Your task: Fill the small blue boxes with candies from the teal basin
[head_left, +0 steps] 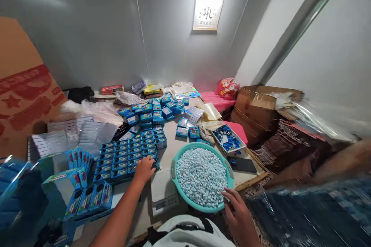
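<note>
My left hand [144, 169] reaches forward and rests, fingers curled, on the near right corner of a block of small blue boxes [127, 154] laid in rows; whether it grips one is hidden. My right hand [236, 210] lies at the near right rim of a teal basin [174, 170], fingers spread and touching the small pale blue-white pellets [201, 175] that fill it. A white digital scale [164, 195] sits between the two hands.
More blue boxes [153, 114] are piled farther back, and a tray of three [89, 198] lies near left. A white tray of blue caps [227, 137], a dark phone [242, 164], cardboard boxes [257, 110] and clear plastic sheets [69, 133] surround the work area.
</note>
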{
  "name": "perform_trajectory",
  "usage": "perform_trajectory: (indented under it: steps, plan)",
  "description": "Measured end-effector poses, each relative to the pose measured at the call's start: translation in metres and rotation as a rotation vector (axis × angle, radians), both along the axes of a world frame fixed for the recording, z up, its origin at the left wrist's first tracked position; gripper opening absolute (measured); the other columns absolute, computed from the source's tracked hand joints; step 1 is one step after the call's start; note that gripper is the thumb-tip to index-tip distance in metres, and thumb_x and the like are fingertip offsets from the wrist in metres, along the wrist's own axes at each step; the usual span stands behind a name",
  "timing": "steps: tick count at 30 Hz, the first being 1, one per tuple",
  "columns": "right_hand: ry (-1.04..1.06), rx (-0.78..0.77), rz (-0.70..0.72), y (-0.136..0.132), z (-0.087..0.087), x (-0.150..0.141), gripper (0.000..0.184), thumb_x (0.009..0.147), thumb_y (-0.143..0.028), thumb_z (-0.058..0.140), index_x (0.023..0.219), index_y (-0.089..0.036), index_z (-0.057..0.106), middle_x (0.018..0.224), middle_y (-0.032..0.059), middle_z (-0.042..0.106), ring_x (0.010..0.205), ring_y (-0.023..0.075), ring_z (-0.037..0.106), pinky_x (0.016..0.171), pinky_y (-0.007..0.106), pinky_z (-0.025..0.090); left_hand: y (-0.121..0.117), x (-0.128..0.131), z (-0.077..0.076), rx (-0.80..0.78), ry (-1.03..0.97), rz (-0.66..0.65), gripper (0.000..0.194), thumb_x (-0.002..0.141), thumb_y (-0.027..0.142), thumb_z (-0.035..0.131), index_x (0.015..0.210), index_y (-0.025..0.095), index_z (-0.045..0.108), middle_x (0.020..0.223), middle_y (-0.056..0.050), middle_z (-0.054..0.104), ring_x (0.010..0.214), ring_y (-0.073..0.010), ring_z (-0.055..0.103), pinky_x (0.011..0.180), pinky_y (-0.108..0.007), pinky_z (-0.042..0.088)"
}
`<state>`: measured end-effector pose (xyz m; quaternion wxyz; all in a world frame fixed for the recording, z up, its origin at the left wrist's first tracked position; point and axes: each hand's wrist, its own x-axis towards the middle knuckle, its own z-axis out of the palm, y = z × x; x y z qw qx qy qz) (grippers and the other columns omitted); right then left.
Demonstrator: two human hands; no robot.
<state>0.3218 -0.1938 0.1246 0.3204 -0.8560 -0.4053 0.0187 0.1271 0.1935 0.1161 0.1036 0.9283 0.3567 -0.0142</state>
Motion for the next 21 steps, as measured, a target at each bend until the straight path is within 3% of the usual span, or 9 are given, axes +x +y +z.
perform_trajectory:
  steps: [4, 8, 11, 13, 16, 21]
  plan:
    - [0.001, -0.005, -0.077, -0.018, -0.010, -0.010, 0.030, 0.092, -0.030, 0.045, 0.110, -0.024, 0.068, 0.129, 0.0110, 0.059, 0.115, 0.0249, 0.061, 0.096, 0.040, 0.054, 0.008, 0.014, 0.000, -0.006, -0.172, -0.042, 0.026, 0.087, 0.034, 0.057, 0.109, 0.024, 0.067, 0.111, -0.006, 0.065, 0.106, -0.0225, 0.059, 0.090, -0.034, 0.042]
    - [-0.023, -0.009, -0.059, -0.030, -0.016, -0.012, 0.030, 0.091, -0.028, 0.047, 0.111, -0.024, 0.068, 0.127, 0.0103, 0.061, 0.112, 0.0240, 0.063, 0.093, 0.038, 0.056, 0.042, 0.054, 0.010, 0.011, -0.269, 0.017, 0.029, 0.090, 0.033, 0.051, 0.113, 0.022, 0.065, 0.111, -0.008, 0.066, 0.105, -0.0224, 0.059, 0.090, -0.032, 0.044]
    - [-0.080, -0.006, -0.028, -0.045, -0.020, -0.009, 0.029, 0.089, -0.027, 0.049, 0.110, -0.024, 0.069, 0.124, 0.0099, 0.064, 0.110, 0.0240, 0.065, 0.092, 0.036, 0.057, 0.078, 0.084, 0.012, 0.061, -0.182, 0.129, 0.036, 0.086, 0.036, 0.056, 0.116, 0.019, 0.065, 0.113, -0.011, 0.064, 0.107, -0.0263, 0.057, 0.087, -0.033, 0.045]
    - [-0.125, 0.000, -0.033, -0.058, -0.025, -0.008, 0.029, 0.089, -0.026, 0.049, 0.109, -0.023, 0.070, 0.121, 0.0101, 0.065, 0.108, 0.0239, 0.066, 0.092, 0.035, 0.057, 0.097, 0.096, 0.010, 0.071, -0.058, 0.135, 0.034, 0.083, 0.041, 0.059, 0.106, 0.018, 0.070, 0.110, -0.013, 0.063, 0.108, -0.0296, 0.056, 0.086, -0.035, 0.045]
    - [-0.173, 0.002, -0.083, -0.078, -0.033, -0.010, 0.028, 0.090, -0.027, 0.049, 0.107, -0.022, 0.070, 0.117, 0.0103, 0.067, 0.105, 0.0238, 0.067, 0.090, 0.035, 0.058, 0.108, 0.103, 0.004, 0.074, 0.075, 0.052, 0.031, 0.082, 0.046, 0.058, 0.090, 0.021, 0.074, 0.108, -0.013, 0.062, 0.106, -0.0316, 0.055, 0.086, -0.039, 0.045]
    - [-0.183, -0.022, -0.192, -0.092, -0.038, -0.016, 0.027, 0.090, -0.031, 0.049, 0.102, -0.023, 0.071, 0.116, 0.0098, 0.067, 0.102, 0.0248, 0.068, 0.086, 0.037, 0.060, 0.096, 0.106, 0.003, 0.165, 0.151, -0.151, 0.021, 0.076, 0.037, 0.067, 0.085, 0.020, 0.076, 0.112, -0.014, 0.063, 0.108, -0.0323, 0.054, 0.089, -0.042, 0.043]
